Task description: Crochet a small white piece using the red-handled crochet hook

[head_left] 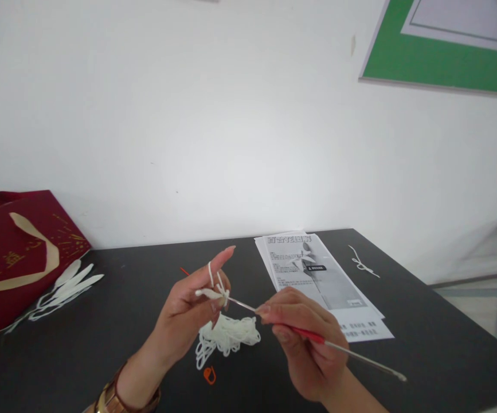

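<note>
In my left hand (190, 310) a small white crochet piece (211, 293) is pinched between thumb and fingers. White yarn loops around my raised left index finger and runs down to the piece. My right hand (306, 338) grips a crochet hook (312, 334) by its red middle, pen-fashion. The hook's thin metal end reaches the white piece at my left fingertips; its tip is hidden there. The other metal end sticks out to the lower right. Below my hands a loose heap of white yarn (231, 338) lies on the black table (153, 355).
An orange stitch marker (209, 375) lies near the yarn heap. Printed sheets (338, 281) rest behind my right hand, with a short white yarn piece (363, 265) farther right. At left, white crocheted strips (65, 292) lie beside a dark red bag (11, 252). A white wall (214, 143) rises behind the table.
</note>
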A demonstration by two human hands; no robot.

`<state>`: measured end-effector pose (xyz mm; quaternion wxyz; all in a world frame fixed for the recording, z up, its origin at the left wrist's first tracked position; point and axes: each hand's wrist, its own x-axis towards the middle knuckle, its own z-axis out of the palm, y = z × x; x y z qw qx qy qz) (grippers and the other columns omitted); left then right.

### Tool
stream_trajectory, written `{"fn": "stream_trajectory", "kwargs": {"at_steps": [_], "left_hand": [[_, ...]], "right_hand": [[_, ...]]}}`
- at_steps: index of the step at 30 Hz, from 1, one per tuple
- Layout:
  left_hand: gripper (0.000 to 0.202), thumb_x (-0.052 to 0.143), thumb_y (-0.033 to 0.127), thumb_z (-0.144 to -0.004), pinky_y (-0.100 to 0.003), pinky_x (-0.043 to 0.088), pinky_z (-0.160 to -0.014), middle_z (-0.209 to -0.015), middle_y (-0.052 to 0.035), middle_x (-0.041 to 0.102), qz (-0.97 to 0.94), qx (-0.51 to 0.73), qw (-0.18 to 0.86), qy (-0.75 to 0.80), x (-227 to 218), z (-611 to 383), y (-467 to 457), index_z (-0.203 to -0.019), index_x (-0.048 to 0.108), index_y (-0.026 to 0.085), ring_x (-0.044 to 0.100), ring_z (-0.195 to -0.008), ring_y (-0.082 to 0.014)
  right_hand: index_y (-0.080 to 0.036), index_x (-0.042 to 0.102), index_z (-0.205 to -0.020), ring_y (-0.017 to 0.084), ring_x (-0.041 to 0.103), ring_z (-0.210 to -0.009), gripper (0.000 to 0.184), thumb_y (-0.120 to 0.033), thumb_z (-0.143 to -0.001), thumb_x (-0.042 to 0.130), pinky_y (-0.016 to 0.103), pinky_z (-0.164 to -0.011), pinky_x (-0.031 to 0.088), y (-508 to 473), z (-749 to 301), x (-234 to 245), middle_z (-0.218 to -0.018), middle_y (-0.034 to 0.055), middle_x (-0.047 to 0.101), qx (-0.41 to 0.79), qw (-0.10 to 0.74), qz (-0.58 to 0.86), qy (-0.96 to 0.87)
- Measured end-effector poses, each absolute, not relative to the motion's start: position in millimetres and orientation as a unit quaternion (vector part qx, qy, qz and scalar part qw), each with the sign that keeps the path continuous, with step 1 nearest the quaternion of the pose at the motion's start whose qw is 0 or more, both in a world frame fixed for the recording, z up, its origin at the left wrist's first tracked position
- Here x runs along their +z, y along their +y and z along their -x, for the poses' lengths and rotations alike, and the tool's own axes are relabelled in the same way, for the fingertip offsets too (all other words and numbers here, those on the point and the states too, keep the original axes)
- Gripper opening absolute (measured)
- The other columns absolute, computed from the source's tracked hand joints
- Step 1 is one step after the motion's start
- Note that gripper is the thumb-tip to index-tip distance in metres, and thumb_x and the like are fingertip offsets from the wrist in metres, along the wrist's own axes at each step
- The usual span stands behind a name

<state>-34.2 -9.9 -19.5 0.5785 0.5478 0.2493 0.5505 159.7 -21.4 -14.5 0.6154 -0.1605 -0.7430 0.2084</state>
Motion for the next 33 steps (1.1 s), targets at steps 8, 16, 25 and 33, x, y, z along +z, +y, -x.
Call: {"fn": "stream_trajectory", "kwargs": {"at_steps": [8,16,25,33], "left_hand": [[0.054,0.063,0.021,-0.081,-0.021,0.035,-0.050,-0.072,-0.0004,0.054,-0.543,0.563,0.567,0.259,-17,31,-8,-0.134,0.053,0.030,0.043,-0.060,-0.0109],[0.051,0.057,0.012,-0.085,-0.021,0.040,-0.050,-0.074,0.0002,0.057,-0.676,0.510,0.407,0.342,-12,35,-5,-0.131,0.055,0.032,0.046,-0.057,-0.0106],[0.057,0.063,0.015,-0.081,-0.021,0.041,-0.053,-0.077,0.0005,0.058,-0.611,0.553,0.406,0.395,-16,29,-5,-0.135,0.051,0.025,0.048,-0.060,-0.0102],[0.059,0.066,0.020,-0.080,-0.021,0.047,-0.056,-0.087,0.0007,0.061,-0.524,0.584,0.499,0.367,-18,24,-6,-0.136,0.050,0.031,0.051,-0.058,-0.0075]], "right_hand": [[-0.017,0.065,-0.104,0.018,0.062,-0.067,0.025,-0.005,-0.084,0.054,0.030,-0.056,0.050,-20,-156,-18,-0.080,0.0082,0.069,0.223,0.618,0.177,-0.733],[-0.012,0.062,-0.107,0.019,0.061,-0.067,0.029,-0.002,-0.081,0.054,0.031,-0.055,0.051,-19,-157,-16,-0.079,0.0110,0.069,0.111,0.585,0.157,-0.788],[-0.005,0.061,-0.110,0.022,0.064,-0.073,0.027,-0.006,-0.083,0.055,0.034,-0.063,0.057,-17,-151,-25,-0.079,0.0131,0.070,-0.042,0.520,0.124,-0.844],[-0.017,0.062,-0.111,0.018,0.064,-0.071,0.030,-0.006,-0.085,0.052,0.031,-0.058,0.054,-16,-153,-29,-0.084,0.0092,0.070,0.111,0.599,0.184,-0.771]]}}
